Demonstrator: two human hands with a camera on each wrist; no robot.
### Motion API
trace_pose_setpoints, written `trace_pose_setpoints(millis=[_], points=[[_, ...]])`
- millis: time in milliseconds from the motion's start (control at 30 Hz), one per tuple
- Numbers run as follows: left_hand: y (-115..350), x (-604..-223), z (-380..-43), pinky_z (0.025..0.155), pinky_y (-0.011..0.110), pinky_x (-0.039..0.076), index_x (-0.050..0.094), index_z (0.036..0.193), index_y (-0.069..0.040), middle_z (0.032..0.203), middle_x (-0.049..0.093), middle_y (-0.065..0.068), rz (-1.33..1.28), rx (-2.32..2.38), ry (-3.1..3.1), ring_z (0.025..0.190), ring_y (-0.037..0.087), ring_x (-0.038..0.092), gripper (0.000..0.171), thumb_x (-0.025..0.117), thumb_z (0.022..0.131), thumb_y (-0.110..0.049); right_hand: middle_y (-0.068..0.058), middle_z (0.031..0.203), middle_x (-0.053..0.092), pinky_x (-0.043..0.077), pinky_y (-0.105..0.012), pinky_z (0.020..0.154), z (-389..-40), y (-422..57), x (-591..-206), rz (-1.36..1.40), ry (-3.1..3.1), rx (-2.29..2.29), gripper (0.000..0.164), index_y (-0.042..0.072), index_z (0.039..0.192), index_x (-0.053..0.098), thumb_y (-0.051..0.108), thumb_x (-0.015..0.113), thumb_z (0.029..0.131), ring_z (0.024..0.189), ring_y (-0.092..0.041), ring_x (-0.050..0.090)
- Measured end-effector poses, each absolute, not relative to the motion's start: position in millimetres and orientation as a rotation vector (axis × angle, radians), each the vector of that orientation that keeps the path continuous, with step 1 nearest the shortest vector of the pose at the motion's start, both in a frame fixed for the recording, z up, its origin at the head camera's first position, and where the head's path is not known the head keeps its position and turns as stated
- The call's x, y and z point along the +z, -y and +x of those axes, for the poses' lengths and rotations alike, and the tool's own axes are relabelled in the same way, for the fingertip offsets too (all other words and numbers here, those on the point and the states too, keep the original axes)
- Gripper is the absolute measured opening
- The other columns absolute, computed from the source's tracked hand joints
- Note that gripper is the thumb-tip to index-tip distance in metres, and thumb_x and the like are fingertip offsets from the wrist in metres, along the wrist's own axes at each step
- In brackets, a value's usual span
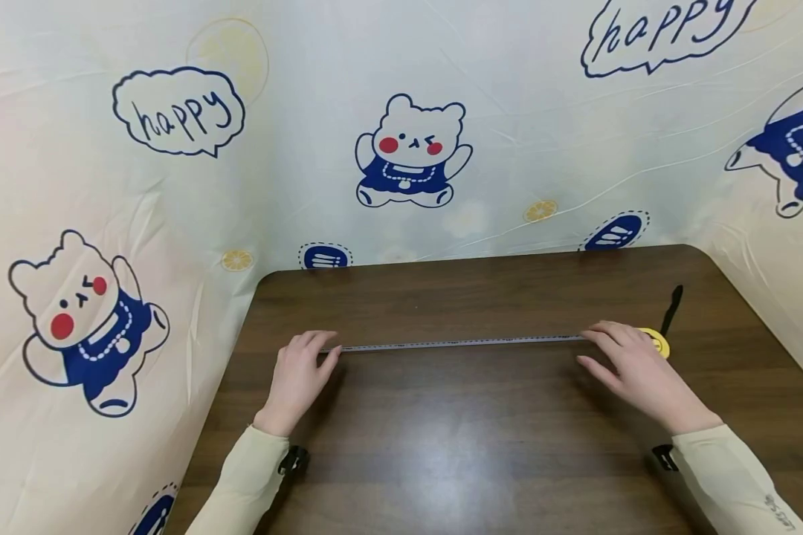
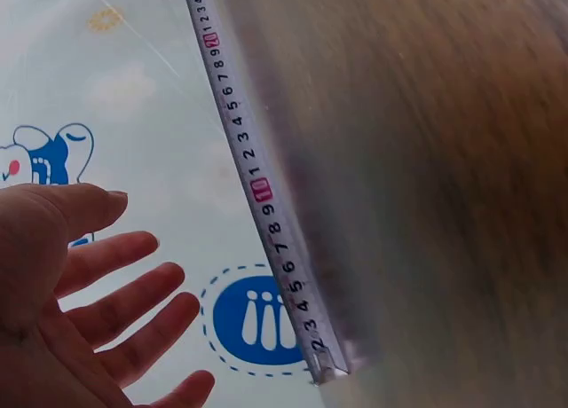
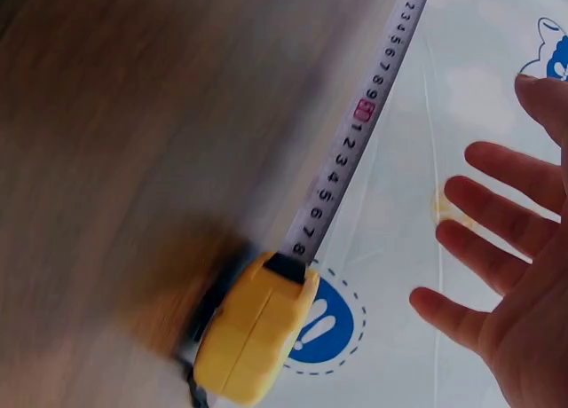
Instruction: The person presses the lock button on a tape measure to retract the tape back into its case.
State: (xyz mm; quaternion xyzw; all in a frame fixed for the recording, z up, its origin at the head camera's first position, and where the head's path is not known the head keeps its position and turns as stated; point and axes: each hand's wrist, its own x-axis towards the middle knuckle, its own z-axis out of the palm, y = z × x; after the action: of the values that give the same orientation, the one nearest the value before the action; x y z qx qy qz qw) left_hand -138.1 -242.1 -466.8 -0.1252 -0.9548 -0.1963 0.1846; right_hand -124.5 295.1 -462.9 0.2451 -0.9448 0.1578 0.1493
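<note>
A tape measure with a yellow case (image 1: pixel 657 343) lies toward the table's right side, a black strap (image 1: pixel 672 308) trailing from it. Its pale numbered blade (image 1: pixel 455 343) is pulled out in a straight line leftward across the table. In the left wrist view the metal end hook (image 2: pixel 330 372) shows near the low numbers. My left hand (image 1: pixel 297 383) is beside that end, fingers spread and apart from the blade. By the case is my right hand (image 1: pixel 632 375), fingers also extended; the right wrist view has the case (image 3: pixel 257 328) apart from them, with the blade reading about 58 at its mouth.
The dark wooden table (image 1: pixel 435 423) has rounded back corners. Behind and beside it hangs a pale cloth (image 1: pixel 508 163) printed with cartoon bears and "happy" bubbles. A black band (image 1: pixel 293 461) shows at the left wrist, another (image 1: pixel 665 457) at the right.
</note>
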Motion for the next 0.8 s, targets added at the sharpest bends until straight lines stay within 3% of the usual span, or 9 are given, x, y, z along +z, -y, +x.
trace_pose_setpoints(millis=[400,800], points=[[263.2,-471.3,-142.7,0.088,0.065,0.051,0.076,0.120,-0.003,0.121,0.071,0.021,-0.326,-0.634,2.812,0.109,0.044,0.065,0.028,0.076,0.096,-0.019,-0.019,0.116,0.068,0.044,-0.062,0.093,-127.7,-317.1,-466.8,0.827,2.608,0.413,0.039,0.001,0.116,0.072,0.013,0.086,0.081,0.107,-0.041,0.063],[283.0,-480.5,-148.4,0.094,0.065,0.048,0.074,0.121,-0.002,0.130,0.064,0.024,-0.220,-0.702,2.834,0.119,0.046,0.056,0.029,0.075,0.097,-0.018,-0.022,0.117,0.068,0.046,-0.070,0.086,-127.6,-333.8,-469.6,0.750,2.691,0.344,0.042,0.000,0.117,0.072,0.013,0.087,0.080,0.108,-0.045,0.063]])
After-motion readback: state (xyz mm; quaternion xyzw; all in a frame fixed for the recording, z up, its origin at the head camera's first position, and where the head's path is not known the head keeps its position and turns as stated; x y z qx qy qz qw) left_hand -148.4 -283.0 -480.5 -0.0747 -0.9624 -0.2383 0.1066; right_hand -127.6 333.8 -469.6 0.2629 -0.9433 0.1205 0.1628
